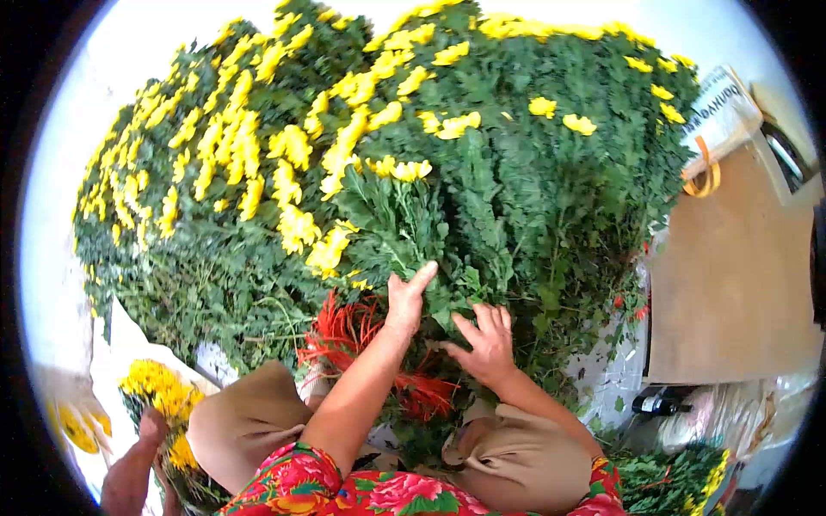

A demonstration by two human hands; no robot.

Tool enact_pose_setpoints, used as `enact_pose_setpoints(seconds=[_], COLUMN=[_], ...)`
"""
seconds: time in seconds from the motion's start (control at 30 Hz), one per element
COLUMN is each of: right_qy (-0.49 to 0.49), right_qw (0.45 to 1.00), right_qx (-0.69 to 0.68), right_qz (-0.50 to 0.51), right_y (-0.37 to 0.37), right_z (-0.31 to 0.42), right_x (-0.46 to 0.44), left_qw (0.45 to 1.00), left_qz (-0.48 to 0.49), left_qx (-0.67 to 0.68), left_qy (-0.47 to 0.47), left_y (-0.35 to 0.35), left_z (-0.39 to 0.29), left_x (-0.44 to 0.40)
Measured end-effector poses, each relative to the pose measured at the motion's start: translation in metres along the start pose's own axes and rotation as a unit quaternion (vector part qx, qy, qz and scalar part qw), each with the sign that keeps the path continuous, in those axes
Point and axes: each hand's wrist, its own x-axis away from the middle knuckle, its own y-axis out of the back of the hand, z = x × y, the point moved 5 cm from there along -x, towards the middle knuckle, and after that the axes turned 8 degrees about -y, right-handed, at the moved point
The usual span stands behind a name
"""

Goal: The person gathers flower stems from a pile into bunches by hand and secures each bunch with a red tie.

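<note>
My left hand (pixel 408 301) is closed around the stems of a small bunch of yellow chrysanthemums (pixel 397 206), its thumb pointing up along the leaves. The blooms of this bunch lean away from me, against the big heap. Just to the right, my right hand (pixel 487 344) has its fingers apart at the lower leaves, with nothing visible in it. Whether its fingertips touch the leaves I cannot tell. Red plastic strips (pixel 340 331) lie beneath my left forearm, and more of them show between my arms.
A large heap of yellow chrysanthemums (pixel 551 163) fills the space ahead. At lower left, another person's hand (pixel 148 443) is beside wrapped yellow flowers (pixel 159 387). To the right are a brown cardboard sheet (pixel 731 275), a dark bottle (pixel 661 404) and orange tape (pixel 707 176).
</note>
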Motion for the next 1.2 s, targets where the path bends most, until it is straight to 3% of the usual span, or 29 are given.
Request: enact_pose_setpoints(seconds=[0.03, 0.1, 0.17, 0.27, 0.37, 0.43, 0.5, 0.6, 0.63, 0.7, 0.73, 0.77, 0.8, 0.87, 0.97, 1.0, 1.03, 1.1, 1.17, 1.2], right_qy=[0.013, -0.091, -0.121, -0.147, -0.151, -0.216, -0.212, -0.269, -0.271, -0.267, -0.274, -0.274, -0.303, -0.308, -0.297, -0.285, -0.243, -0.250, -0.197, -0.177], right_qw=[0.998, 0.978, 0.977, 0.969, 0.979, 0.965, 0.968, 0.866, 0.865, 0.867, 0.907, 0.906, 0.895, 0.863, 0.873, 0.853, 0.900, 0.930, 0.951, 0.954], right_qx=[-0.050, -0.178, -0.138, -0.178, -0.122, -0.148, -0.129, -0.418, -0.417, -0.417, -0.319, -0.319, -0.326, -0.383, -0.365, -0.416, -0.342, -0.264, -0.237, -0.241], right_qz=[-0.030, -0.058, -0.109, -0.091, -0.059, -0.009, 0.024, -0.061, -0.060, 0.050, 0.043, 0.041, -0.015, -0.120, -0.129, -0.135, -0.118, -0.057, -0.010, -0.030], right_y=[0.005, 0.002, 0.006, 0.002, -0.002, -0.011, 0.000, 0.014, 0.015, 0.007, 0.003, -0.001, 0.009, 0.025, 0.029, 0.023, 0.024, 0.003, -0.006, -0.009], right_z=[-0.001, -0.015, -0.024, -0.022, -0.022, -0.051, -0.049, -0.042, -0.045, -0.053, -0.063, -0.071, -0.069, -0.061, -0.068, -0.065, -0.056, -0.051, -0.036, -0.035], right_x=[-0.003, -0.006, -0.012, -0.018, -0.016, -0.010, -0.018, -0.028, -0.029, -0.027, -0.024, -0.018, -0.018, -0.019, -0.012, -0.009, -0.013, -0.005, -0.007, -0.008], left_qw=[0.994, 0.985, 0.985, 0.947, 0.933, 0.934, 0.934, 0.930, 0.931, 0.924, 0.937, 0.949, 0.965, 0.967, 0.967, 0.972, 0.974, 0.982, 0.981, 0.982], left_qz=[-0.089, -0.078, -0.032, 0.101, 0.174, 0.180, 0.198, 0.204, 0.200, 0.206, 0.178, 0.150, 0.113, 0.114, 0.115, 0.066, 0.017, -0.014, -0.079, -0.029], left_qx=[-0.013, 0.051, 0.090, 0.215, 0.190, 0.185, 0.162, 0.180, 0.175, 0.184, 0.147, 0.110, 0.057, 0.095, 0.152, 0.146, 0.139, 0.091, 0.054, 0.111], left_qy=[0.057, 0.144, 0.146, 0.216, 0.253, 0.247, 0.249, 0.248, 0.250, 0.264, 0.261, 0.257, 0.230, 0.208, 0.169, 0.173, 0.177, 0.168, 0.169, 0.149], left_y=[0.005, 0.034, 0.040, 0.033, 0.032, 0.027, 0.019, 0.016, 0.015, 0.022, 0.023, 0.023, 0.027, 0.026, 0.024, 0.028, 0.031, 0.018, 0.002, 0.002], left_z=[-0.011, 0.016, 0.020, 0.022, 0.017, 0.019, 0.013, 0.015, 0.016, 0.031, 0.033, 0.035, 0.039, 0.044, 0.038, 0.041, 0.045, 0.040, 0.020, 0.026], left_x=[0.008, -0.008, -0.007, -0.003, 0.006, 0.009, 0.015, 0.015, 0.018, 0.018, 0.018, 0.018, 0.017, 0.012, 0.008, 0.006, 0.004, 0.006, 0.023, 0.019])
